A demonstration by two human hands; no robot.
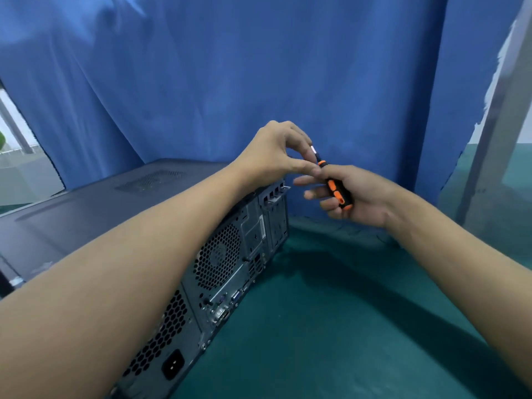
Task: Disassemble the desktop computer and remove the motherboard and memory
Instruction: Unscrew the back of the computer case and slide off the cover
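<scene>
Past the PC [218,269] on the mat [331,326], the right hand [365,194] grips a screwdriver [333,186] — the left hand [270,154] pinches its shaft.

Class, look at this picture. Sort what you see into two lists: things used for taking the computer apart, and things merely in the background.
For the job: computer, lying on its side; screwdriver; left hand, pinching its tip; right hand, holding its handle.
Background: blue curtain; green table cover; metal post.
</scene>
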